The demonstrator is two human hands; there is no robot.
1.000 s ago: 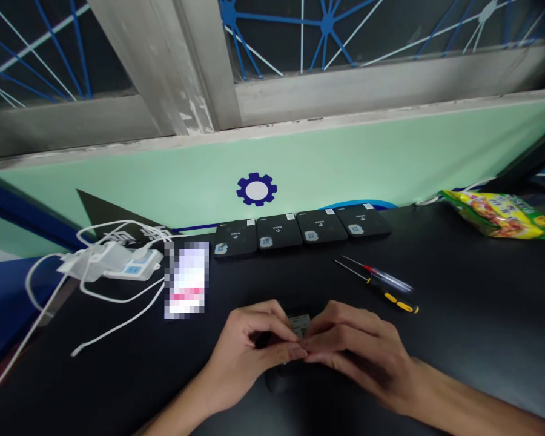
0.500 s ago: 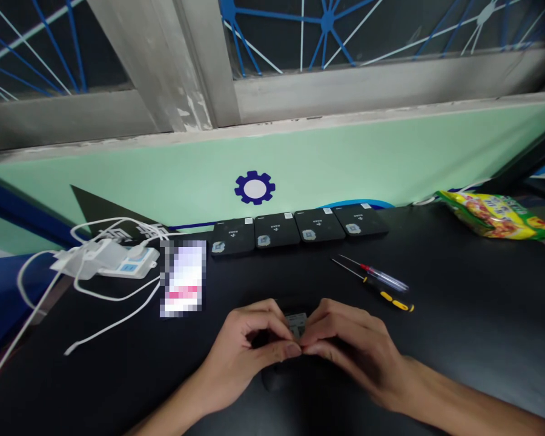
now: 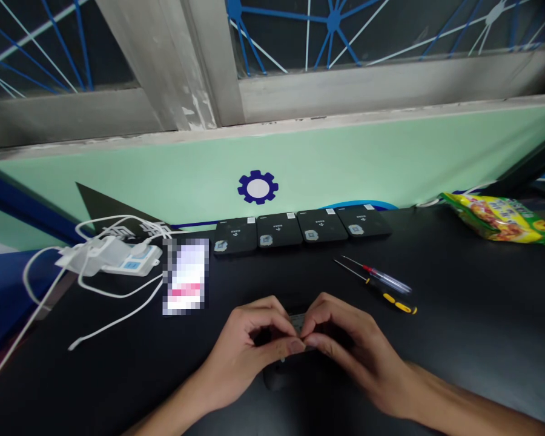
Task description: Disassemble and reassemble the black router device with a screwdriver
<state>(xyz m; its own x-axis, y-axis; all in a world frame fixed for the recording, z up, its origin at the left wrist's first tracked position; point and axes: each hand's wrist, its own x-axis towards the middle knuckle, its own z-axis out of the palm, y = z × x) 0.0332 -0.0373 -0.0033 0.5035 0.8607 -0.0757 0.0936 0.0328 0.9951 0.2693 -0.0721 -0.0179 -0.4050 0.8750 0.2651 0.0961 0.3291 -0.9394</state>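
My left hand (image 3: 254, 345) and my right hand (image 3: 349, 348) meet at the front middle of the black table, thumbs and index fingers pinched close together. Whatever lies between the fingertips is too small and hidden to name. Under and behind the fingers is a dark object (image 3: 276, 378) with a pale grey label (image 3: 297, 322), mostly covered by my hands. To the right of my right hand lie a clear-handled screwdriver with a red collar (image 3: 387, 279) and a yellow-and-black screwdriver (image 3: 393, 300), side by side.
Several flat black boxes (image 3: 279, 230) stand in a row along the green wall. At the left are a pixelated bright phone-like screen (image 3: 188, 275) and a white power strip (image 3: 134, 260) with tangled white cables. A yellow-green snack bag (image 3: 504, 219) lies at the back right.
The fingertips of my right hand have shifted slightly and its index finger sits a little higher and more bent. The whole view has moved slightly. My left hand keeps its pinch.
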